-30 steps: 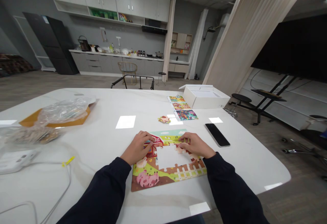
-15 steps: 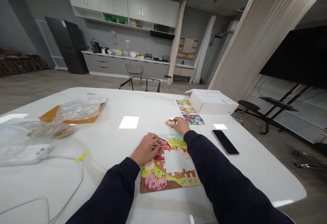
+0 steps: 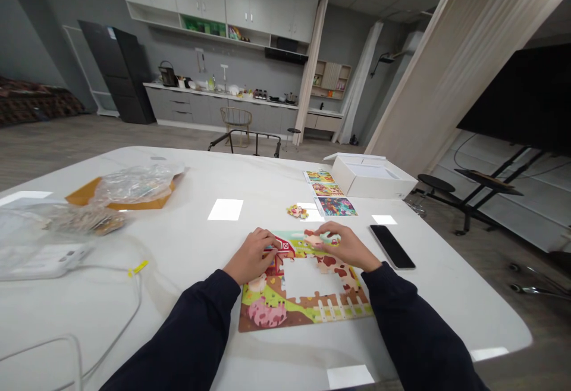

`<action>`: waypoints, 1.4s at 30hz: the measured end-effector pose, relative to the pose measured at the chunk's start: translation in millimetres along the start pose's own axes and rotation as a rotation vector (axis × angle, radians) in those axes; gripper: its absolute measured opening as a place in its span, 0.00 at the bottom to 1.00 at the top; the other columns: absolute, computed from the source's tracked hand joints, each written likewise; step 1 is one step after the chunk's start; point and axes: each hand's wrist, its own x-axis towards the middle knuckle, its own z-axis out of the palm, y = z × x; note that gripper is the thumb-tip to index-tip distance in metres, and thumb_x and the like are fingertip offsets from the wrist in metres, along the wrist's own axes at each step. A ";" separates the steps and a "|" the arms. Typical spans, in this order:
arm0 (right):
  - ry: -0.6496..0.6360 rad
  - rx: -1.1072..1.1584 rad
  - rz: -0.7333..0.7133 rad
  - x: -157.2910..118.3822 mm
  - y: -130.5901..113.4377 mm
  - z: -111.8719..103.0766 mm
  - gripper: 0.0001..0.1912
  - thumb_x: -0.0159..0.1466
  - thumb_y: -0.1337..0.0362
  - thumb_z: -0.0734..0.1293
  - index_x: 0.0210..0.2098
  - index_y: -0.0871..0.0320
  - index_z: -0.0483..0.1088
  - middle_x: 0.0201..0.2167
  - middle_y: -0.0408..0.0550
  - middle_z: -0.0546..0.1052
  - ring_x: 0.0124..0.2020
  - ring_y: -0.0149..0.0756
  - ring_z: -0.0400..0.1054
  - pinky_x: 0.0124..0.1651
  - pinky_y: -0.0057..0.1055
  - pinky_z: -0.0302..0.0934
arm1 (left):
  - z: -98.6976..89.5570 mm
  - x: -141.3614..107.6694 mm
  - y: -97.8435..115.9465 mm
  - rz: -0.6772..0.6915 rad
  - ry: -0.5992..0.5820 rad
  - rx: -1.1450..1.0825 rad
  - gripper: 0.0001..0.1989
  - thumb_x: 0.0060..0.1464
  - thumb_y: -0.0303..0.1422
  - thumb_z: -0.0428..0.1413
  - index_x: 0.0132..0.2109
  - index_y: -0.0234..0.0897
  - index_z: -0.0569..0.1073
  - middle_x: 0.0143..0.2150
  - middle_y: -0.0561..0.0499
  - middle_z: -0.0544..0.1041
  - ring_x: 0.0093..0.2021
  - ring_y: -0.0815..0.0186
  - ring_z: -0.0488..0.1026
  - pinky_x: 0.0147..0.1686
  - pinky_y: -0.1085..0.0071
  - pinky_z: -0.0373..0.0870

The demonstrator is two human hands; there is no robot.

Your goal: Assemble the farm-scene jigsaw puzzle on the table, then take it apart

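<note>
A farm-scene jigsaw puzzle point(image 3: 267, 312) lies on the white table point(image 3: 187, 224), with a red barn, a pink pig and a white fence, and a bare white gap point(image 3: 307, 278) in its middle. My left hand point(image 3: 252, 255) rests its fingertips on the barn section. My right hand point(image 3: 343, 246) pinches a pale jigsaw piece point(image 3: 314, 239) just above the puzzle's top edge. Beyond the puzzle, a small cluster of joined pieces point(image 3: 297, 212) lies on the table, apart from both hands.
Picture cards point(image 3: 334, 206) and an open white box point(image 3: 372, 178) stand beyond the puzzle. A black smartphone point(image 3: 392, 246) lies to the right. On the left are a plastic bag point(image 3: 134, 184) on an orange envelope point(image 3: 120, 202), and a white cabled device point(image 3: 40, 262).
My right hand has come back from the small cluster of pieces to the puzzle's top edge, now pinching a piece. My left hand stays at the barn. The view has shifted slightly.
</note>
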 end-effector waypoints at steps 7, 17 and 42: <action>-0.118 0.028 -0.026 -40.2 -4.3 4.5 0.15 0.57 0.58 0.79 0.42 0.53 0.81 0.45 0.52 0.80 0.50 0.47 0.73 0.56 0.43 0.67 | -1.2 0.0 1.9 -0.009 -0.014 -0.016 0.09 0.62 0.25 0.53 0.43 0.42 0.77 0.45 0.47 0.77 0.49 0.57 0.71 0.51 0.58 0.70; -0.136 -0.013 -0.131 -38.6 12.7 17.6 0.14 0.58 0.58 0.78 0.43 0.53 0.81 0.45 0.53 0.79 0.48 0.47 0.73 0.54 0.44 0.68 | 0.8 -1.1 -2.6 -0.034 -0.050 -0.019 0.10 0.62 0.25 0.52 0.44 0.42 0.76 0.46 0.47 0.76 0.50 0.57 0.70 0.52 0.58 0.69; 0.292 -0.034 -0.153 -51.2 9.6 -21.1 0.20 0.58 0.63 0.77 0.49 0.51 0.74 0.47 0.48 0.78 0.44 0.43 0.71 0.47 0.40 0.66 | 0.0 -0.8 -3.1 -0.034 -0.056 -0.010 0.10 0.62 0.28 0.51 0.44 0.41 0.76 0.47 0.46 0.77 0.51 0.56 0.71 0.53 0.57 0.71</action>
